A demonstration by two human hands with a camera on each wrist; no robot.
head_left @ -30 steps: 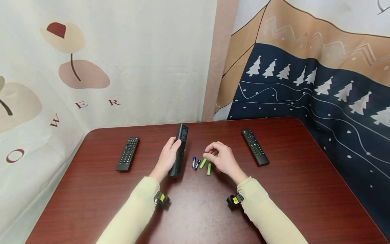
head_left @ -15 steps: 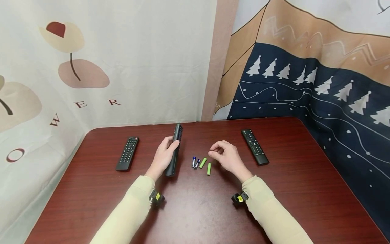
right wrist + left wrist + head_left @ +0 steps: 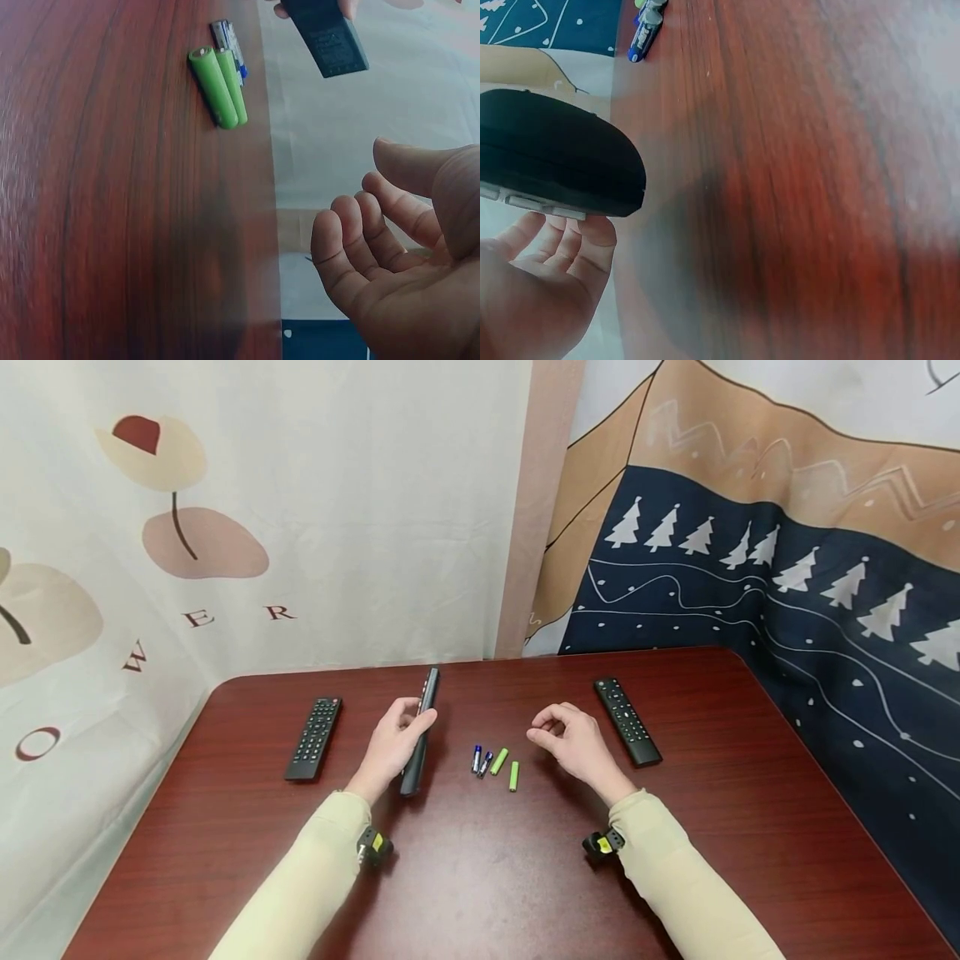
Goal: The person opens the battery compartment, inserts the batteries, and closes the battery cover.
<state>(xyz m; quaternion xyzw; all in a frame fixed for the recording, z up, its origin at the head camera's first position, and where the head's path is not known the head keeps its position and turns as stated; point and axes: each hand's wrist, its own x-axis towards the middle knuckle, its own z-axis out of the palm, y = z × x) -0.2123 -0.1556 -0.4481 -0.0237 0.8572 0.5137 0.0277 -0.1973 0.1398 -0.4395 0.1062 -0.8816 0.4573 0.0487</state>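
Note:
My left hand (image 3: 388, 743) grips a black remote control (image 3: 417, 760), tilted on its long edge just over the table. In the left wrist view the remote (image 3: 555, 157) is seen end-on, its pale buttons facing the fingers. The right wrist view catches the back of its lower end (image 3: 334, 49). On the tabletop between the hands lie two green batteries (image 3: 513, 777) and two blue-and-silver batteries (image 3: 476, 760). Right of them hovers my right hand (image 3: 573, 739), fingers loosely curled; the right wrist view shows nothing in the palm (image 3: 405, 300).
A second black remote (image 3: 315, 739) lies at the left of the reddish-brown table (image 3: 480, 893). A third remote (image 3: 628, 722) rests close beyond my right hand. Printed curtains (image 3: 390, 527) hang along the table's back and right sides.
My left hand has moved left with the remote and turned it, so its buttons face left. My right hand has drawn away rightward from the batteries, which stay where they lay.

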